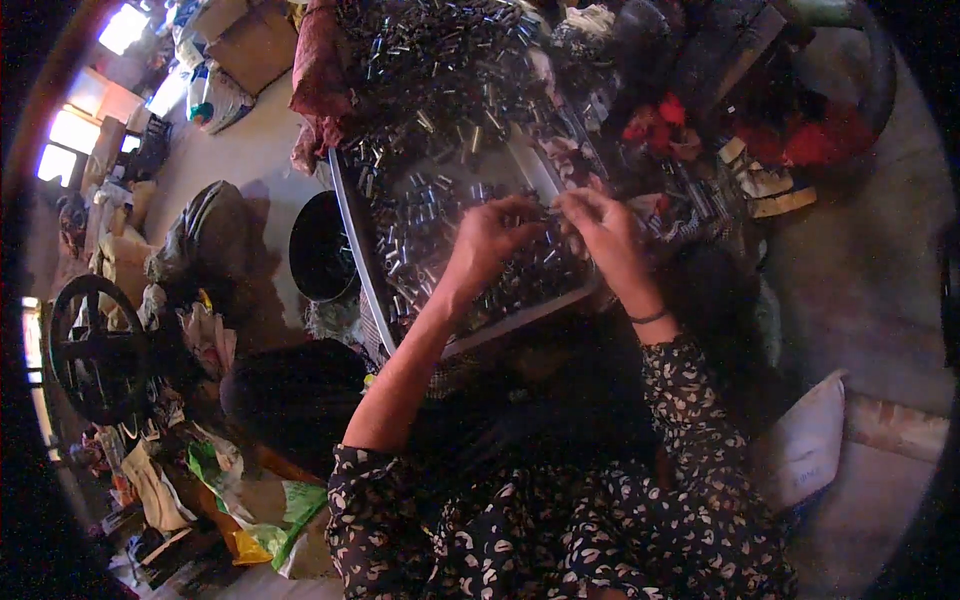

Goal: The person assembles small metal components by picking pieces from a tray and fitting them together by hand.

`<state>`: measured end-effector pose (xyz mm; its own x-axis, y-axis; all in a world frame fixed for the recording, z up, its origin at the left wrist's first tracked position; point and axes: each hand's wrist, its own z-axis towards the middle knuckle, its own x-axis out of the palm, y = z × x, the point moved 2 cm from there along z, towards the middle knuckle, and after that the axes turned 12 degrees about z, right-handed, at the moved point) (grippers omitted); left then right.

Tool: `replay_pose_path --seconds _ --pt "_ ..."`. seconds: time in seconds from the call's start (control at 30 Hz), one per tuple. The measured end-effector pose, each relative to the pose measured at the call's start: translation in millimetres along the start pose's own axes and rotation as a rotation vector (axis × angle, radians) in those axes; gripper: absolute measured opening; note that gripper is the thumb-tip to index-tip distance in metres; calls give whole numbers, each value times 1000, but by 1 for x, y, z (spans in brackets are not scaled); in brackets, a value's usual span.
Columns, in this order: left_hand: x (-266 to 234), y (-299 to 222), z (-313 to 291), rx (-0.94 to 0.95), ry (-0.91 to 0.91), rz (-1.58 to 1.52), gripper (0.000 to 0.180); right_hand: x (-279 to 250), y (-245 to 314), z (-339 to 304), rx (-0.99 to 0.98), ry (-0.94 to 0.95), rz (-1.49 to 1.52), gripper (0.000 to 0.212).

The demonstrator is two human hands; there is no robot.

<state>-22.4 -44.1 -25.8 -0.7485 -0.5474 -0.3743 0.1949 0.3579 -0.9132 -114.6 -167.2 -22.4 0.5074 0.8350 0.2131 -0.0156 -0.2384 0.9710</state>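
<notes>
Both my hands meet over a shallow metal-edged tray point(362, 262) strewn with small shiny metal cylinders point(425, 205). My left hand point(492, 238) is closed, its thumb and fingers pinched toward the right hand. My right hand point(602, 232) is also closed, fingertips together close to the left ones. Whatever sits between the fingertips is too small and dim to name. Under and around the hands lie several loose cylinders, and a dense heap of metal pieces point(430, 50) fills the far end of the tray.
A dark round bowl point(322, 246) stands left of the tray. Red cloth point(320, 60) hangs over its far left corner. Red material point(800, 135) and a wooden piece point(783, 203) lie at right. A white sack point(812, 440) is at lower right; torn packaging point(255, 490) litters the lower left.
</notes>
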Motion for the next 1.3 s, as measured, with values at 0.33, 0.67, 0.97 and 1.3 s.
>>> replay_pose_path --seconds 0.33,0.67,0.97,1.3 --pt "-1 -5 -2 30 -79 -57 24 3 1 7 -214 13 -161 20" --pt "-2 3 -6 -204 -24 -523 25 5 4 4 11 2 20 22" --pt "0 8 -5 -103 -98 -330 23 4 -1 6 -17 30 0 24" --pt "-2 11 -8 -109 -208 -89 23 6 -8 8 -72 10 -123 20"
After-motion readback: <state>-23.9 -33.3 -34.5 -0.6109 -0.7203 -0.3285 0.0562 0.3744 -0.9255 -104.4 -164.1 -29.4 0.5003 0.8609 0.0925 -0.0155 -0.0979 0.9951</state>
